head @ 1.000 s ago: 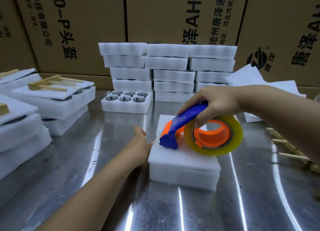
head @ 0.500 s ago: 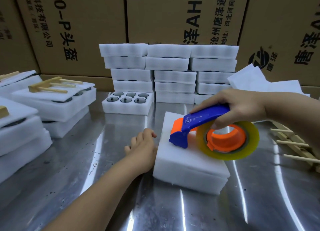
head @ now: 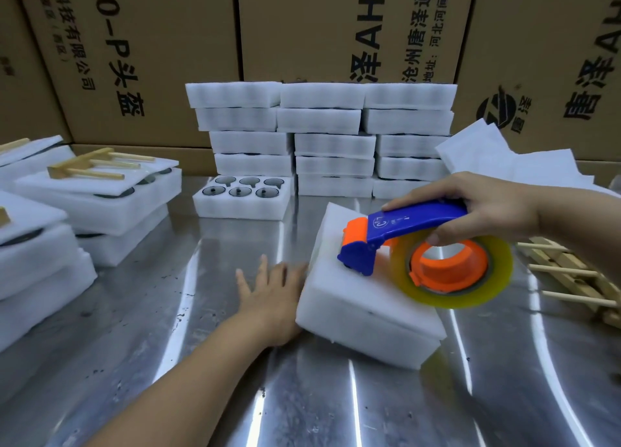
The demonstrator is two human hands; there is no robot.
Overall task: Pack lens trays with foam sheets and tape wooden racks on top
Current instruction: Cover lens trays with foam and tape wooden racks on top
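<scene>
A white foam-covered lens tray (head: 363,309) lies on the steel table in the middle. My right hand (head: 484,208) grips the blue handle of a blue and orange tape dispenser (head: 403,235) with a clear tape roll (head: 453,272). The dispenser's front end rests on the tray's top. My left hand (head: 272,292) lies flat with fingers spread, its edge against the tray's left side. An uncovered tray with six lenses (head: 242,194) sits further back. Wooden racks (head: 578,278) lie at the right.
Stacks of white foam trays (head: 322,137) stand at the back against cardboard boxes (head: 336,26). Packed trays with wooden racks on top (head: 97,188) are piled at the left. Loose foam sheets (head: 504,157) lie at the back right. The steel table (head: 336,403) shines in front.
My right hand has moved the tape dispenser rightwards across the tray. My left hand has gone from curled at the tray's left side to flat with spread fingers, and the tray has turned slightly.
</scene>
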